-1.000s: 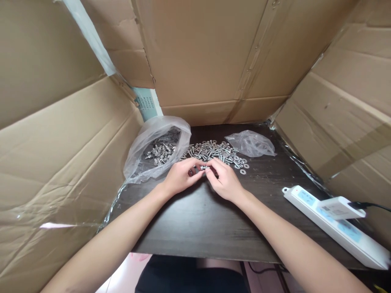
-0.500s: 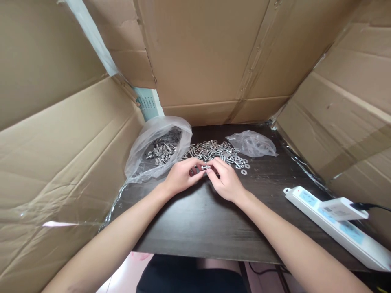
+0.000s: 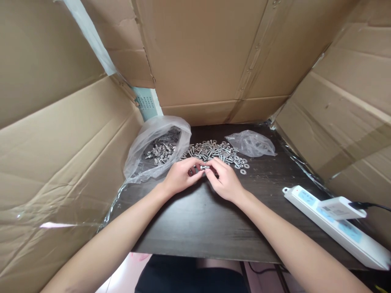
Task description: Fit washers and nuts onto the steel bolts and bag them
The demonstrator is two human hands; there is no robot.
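Between the fingertips of both hands, a small metal bolt (image 3: 204,167) lies sideways just above the dark table. My left hand (image 3: 182,175) pinches its left end between thumb and fingers. The other end is in the pinch of my right hand (image 3: 224,179). Whether a nut or washer sits on the bolt is too small to tell. Right behind the fingers spreads a heap of loose bolts, nuts and washers (image 3: 210,150). An open clear plastic bag (image 3: 131,162) with more metal fasteners inside stands beyond my left hand.
A crumpled clear bag (image 3: 252,143) lies at the back right. Along the right side runs a white power strip (image 3: 326,226) with a plugged-in white adapter (image 3: 342,207) and black cable. Cardboard walls (image 3: 207,53) enclose the dark table (image 3: 198,228) at the back and sides.
Both hands keep their pinch on the bolt and have hardly moved. The whole view has shifted very slightly.
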